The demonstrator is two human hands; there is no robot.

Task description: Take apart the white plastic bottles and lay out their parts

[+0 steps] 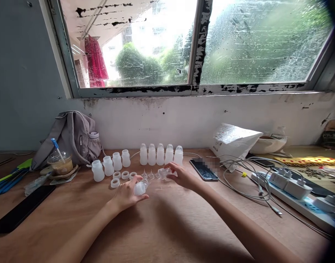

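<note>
My left hand (126, 194) is closed round a small translucent white baby bottle (140, 188), which lies tilted with its neck to the right. Thumb and fingers of my right hand (178, 174) grip a clear bottle cap (164, 174) just above the table. Between and behind the hands lie several clear silicone nipples (151, 175). White screw rings (125, 175) are grouped behind my left hand. Several open bottles (108, 166) stand in a slanting row at the left. Farther back, several capped bottles (160, 155) stand upright in a line.
A phone (203, 169) and looped white cables (230, 186) lie right of my right hand, with a power strip (296, 193) beyond. At left are a grey backpack (74, 138), an iced drink cup (60, 163) and a long black object (23, 209). A white pouch (233, 142) stands by the wall.
</note>
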